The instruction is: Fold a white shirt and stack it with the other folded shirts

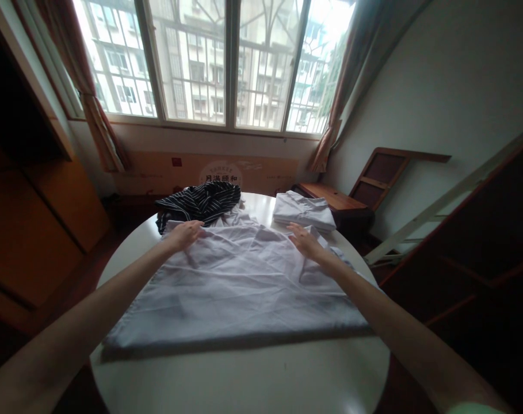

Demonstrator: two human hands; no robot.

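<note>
Head view: white cloth (244, 287) lies spread, long axis left-to-right.

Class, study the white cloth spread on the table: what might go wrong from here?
Creases in the white cloth might get pressed in. Its far edge lies close to the striped cloth and white stack, so the left hand or right hand might disturb them.

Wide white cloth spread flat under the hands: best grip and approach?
Probably the near edge of the white cloth, pinched towards both ends, coming from the wearer's side. That edge runs nearly straight, with the round white table showing in front. The far edge looks busier: the left hand and right hand are there, and a crumpled black-and-white striped cloth lies beyond.
</note>
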